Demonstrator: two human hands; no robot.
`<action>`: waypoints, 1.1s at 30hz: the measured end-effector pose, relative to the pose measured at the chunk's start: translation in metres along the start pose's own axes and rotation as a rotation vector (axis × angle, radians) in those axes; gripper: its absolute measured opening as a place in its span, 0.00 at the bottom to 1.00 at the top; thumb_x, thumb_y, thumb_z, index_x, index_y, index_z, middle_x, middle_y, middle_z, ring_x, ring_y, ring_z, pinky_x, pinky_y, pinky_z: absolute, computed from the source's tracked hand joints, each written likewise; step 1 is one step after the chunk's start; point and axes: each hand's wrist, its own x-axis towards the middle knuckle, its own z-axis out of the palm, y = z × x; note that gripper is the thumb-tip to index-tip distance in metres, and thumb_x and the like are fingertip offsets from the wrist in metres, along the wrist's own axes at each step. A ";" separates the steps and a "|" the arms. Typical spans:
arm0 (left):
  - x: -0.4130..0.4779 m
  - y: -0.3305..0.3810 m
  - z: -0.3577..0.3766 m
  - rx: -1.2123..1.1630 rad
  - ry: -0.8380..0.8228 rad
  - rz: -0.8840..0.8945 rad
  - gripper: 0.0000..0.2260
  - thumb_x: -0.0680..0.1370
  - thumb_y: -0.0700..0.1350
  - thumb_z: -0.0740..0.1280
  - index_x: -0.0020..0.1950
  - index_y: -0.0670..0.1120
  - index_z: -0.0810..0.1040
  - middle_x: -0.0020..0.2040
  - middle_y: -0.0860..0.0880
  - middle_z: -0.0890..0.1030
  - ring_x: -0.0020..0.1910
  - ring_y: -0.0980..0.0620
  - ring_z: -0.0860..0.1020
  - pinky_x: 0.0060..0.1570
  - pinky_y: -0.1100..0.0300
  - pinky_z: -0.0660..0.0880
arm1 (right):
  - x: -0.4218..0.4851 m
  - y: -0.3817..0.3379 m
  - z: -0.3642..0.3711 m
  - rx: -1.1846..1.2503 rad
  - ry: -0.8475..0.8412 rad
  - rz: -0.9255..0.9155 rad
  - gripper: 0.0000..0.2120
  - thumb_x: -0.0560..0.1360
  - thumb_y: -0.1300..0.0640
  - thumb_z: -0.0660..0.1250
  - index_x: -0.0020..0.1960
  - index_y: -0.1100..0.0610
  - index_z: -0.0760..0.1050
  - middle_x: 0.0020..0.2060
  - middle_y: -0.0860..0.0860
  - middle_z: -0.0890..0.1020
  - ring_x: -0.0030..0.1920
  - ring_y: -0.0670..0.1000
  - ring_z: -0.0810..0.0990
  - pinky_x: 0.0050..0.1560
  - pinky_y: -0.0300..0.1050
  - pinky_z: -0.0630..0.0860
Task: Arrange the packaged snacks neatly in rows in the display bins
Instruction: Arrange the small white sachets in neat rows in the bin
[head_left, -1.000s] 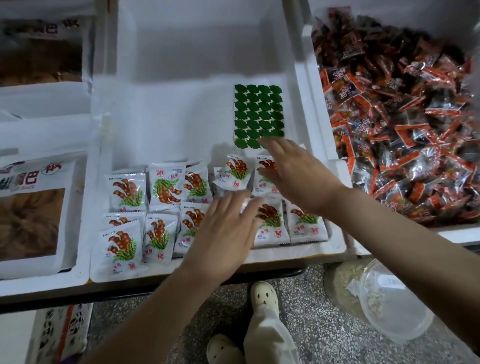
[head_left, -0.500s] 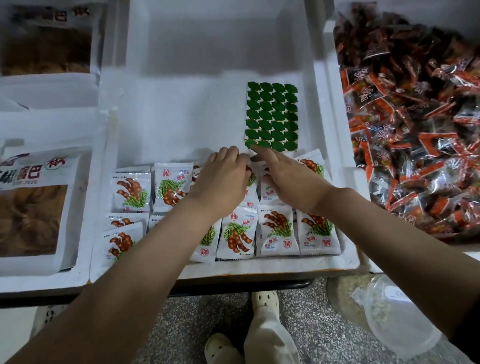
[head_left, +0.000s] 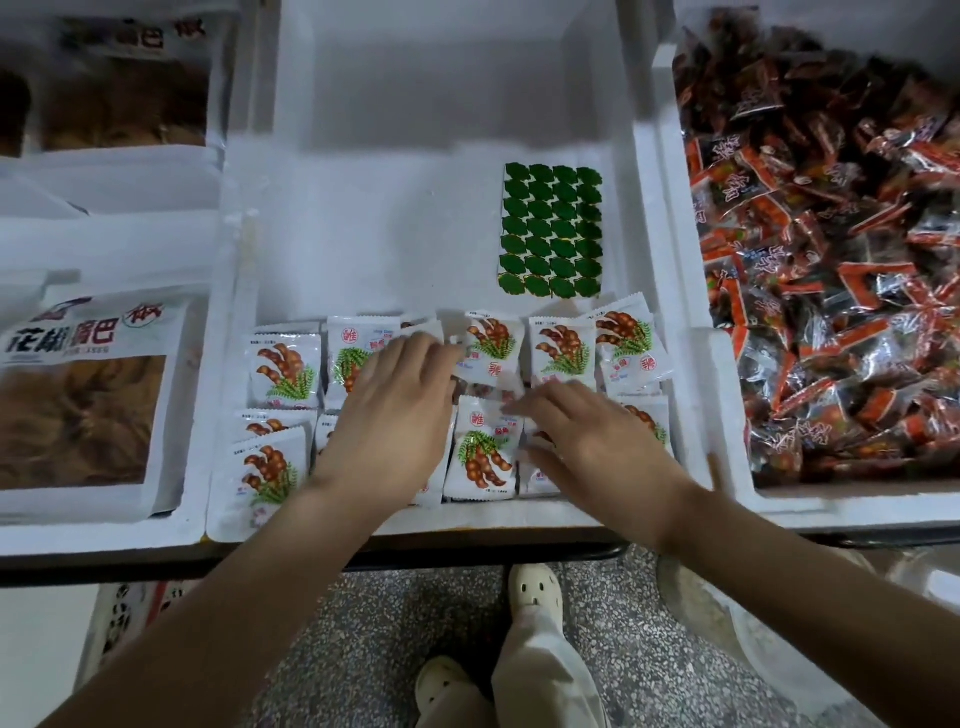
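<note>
Change vs 0.5 s ago: both hands have pulled back from the far row, where they met just below the green sheet (head_left: 551, 231). The far-row snack packets (head_left: 561, 345) on the right now show uncovered, three side by side, print up.

Left hand (head_left: 395, 410): fingers straight, lying flat on the middle packets, tips touching a far-row packet.

Right hand (head_left: 587, 436): now over the near row, fingers stretched leftward and blurred, resting on the packets there, just right of a near-row packet whose print is turned round.

All the packets sit in the near strip of the middle bin (head_left: 415, 234), in two rough rows.

Edges: the rows span from the left wall to the right wall; the far-right packet touches the right wall. The near-left packet (head_left: 267, 467) tilts up toward the near rim.

Open room: the bin floor beyond the rows is bare to the left of the green sheet, back to the far wall.
</note>
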 end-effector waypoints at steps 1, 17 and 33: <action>-0.011 -0.004 0.000 0.017 0.001 -0.004 0.14 0.75 0.36 0.65 0.61 0.40 0.74 0.53 0.42 0.78 0.53 0.43 0.75 0.57 0.51 0.70 | -0.009 -0.001 0.004 -0.008 -0.024 0.001 0.17 0.71 0.57 0.72 0.59 0.57 0.75 0.51 0.51 0.80 0.51 0.52 0.79 0.50 0.46 0.77; -0.042 0.003 0.007 0.078 -0.021 -0.018 0.17 0.79 0.46 0.54 0.61 0.40 0.75 0.57 0.41 0.77 0.58 0.41 0.76 0.59 0.47 0.72 | -0.005 0.023 -0.027 -0.052 0.086 0.168 0.20 0.75 0.63 0.65 0.67 0.61 0.70 0.61 0.57 0.76 0.60 0.55 0.76 0.64 0.44 0.67; 0.026 0.077 0.025 0.140 -0.212 -0.148 0.24 0.82 0.52 0.51 0.76 0.45 0.50 0.76 0.41 0.53 0.75 0.41 0.51 0.74 0.45 0.48 | 0.012 0.073 -0.030 -0.503 -0.210 0.311 0.22 0.83 0.53 0.49 0.73 0.63 0.57 0.64 0.58 0.70 0.64 0.56 0.67 0.68 0.50 0.62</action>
